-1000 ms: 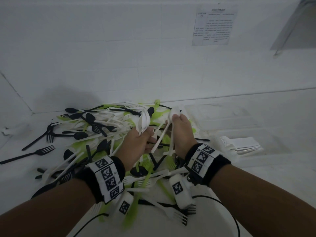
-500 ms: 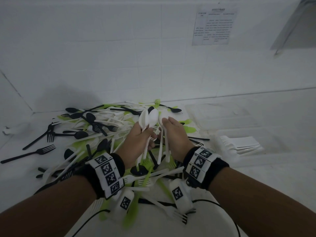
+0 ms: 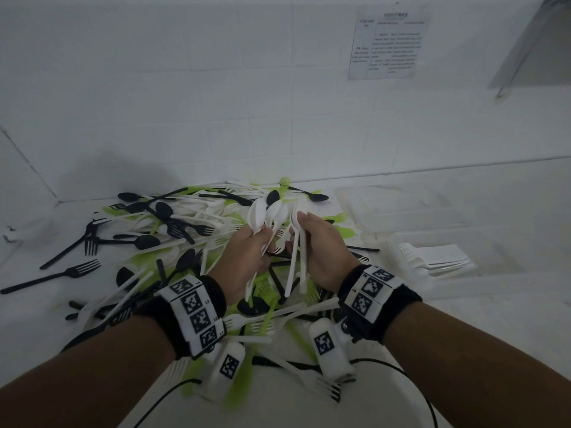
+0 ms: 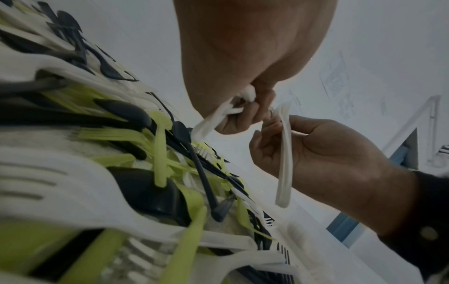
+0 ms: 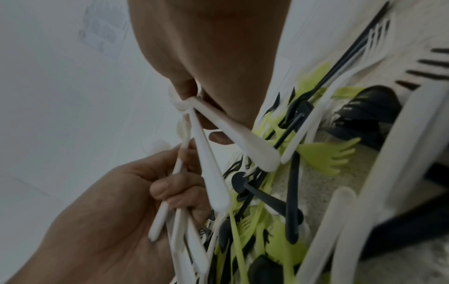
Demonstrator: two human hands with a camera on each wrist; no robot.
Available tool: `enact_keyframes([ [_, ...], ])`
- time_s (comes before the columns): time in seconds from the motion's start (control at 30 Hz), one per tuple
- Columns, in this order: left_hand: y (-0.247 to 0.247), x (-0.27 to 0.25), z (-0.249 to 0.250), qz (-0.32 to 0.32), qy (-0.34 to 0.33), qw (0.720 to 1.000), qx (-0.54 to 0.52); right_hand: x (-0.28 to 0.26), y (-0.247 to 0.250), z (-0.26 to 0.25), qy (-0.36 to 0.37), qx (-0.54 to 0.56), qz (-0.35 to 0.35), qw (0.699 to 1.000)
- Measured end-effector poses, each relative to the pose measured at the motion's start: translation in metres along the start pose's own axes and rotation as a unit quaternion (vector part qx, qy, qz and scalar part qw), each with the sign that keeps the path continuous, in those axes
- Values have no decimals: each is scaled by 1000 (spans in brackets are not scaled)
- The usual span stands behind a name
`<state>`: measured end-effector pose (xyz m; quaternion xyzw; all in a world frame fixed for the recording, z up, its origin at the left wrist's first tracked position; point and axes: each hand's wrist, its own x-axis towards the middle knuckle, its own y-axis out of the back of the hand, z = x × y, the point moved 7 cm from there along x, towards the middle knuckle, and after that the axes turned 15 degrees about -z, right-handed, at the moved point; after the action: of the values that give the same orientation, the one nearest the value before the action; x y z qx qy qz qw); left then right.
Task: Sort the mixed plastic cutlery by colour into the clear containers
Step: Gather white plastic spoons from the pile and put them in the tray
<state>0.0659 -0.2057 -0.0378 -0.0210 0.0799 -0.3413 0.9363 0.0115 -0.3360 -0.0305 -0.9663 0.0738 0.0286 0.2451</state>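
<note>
Your left hand and right hand each keep fingers clamped on white spoons above the cutlery pile; open bench lies at three o'clock by the clear container. Since a second ago the bundles have risen and closed together.

I see a white tiled wall ahead, its faint grout lines running in a grid. A printed notice hangs on it at the upper right; the text is too blurred for me to read. At the far right a grey slanted panel cuts into the corner of my view. A side wall meets the white counter on the left. The light is dim and cool, with a soft shadow on the wall.
</note>
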Motion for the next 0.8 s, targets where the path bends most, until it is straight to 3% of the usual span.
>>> enact_keyframes([
  [0.2,-11,-2,5,-47,-59,986,148,-1,-2,-5,21,20,0,1000],
  [0.3,-7,-3,-2,-36,-10,998,48,2,7,-1,21,18,25,999],
  [0.4,-10,-1,-7,-81,36,996,-9,2,3,2,10,-8,4,1000],
  [0.53,-12,-3,-4,-115,66,991,36,2,-5,1,2,-33,-15,999],
  [0.8,-6,-5,-2,-97,52,984,140,5,-9,8,-6,-92,-17,996],
])
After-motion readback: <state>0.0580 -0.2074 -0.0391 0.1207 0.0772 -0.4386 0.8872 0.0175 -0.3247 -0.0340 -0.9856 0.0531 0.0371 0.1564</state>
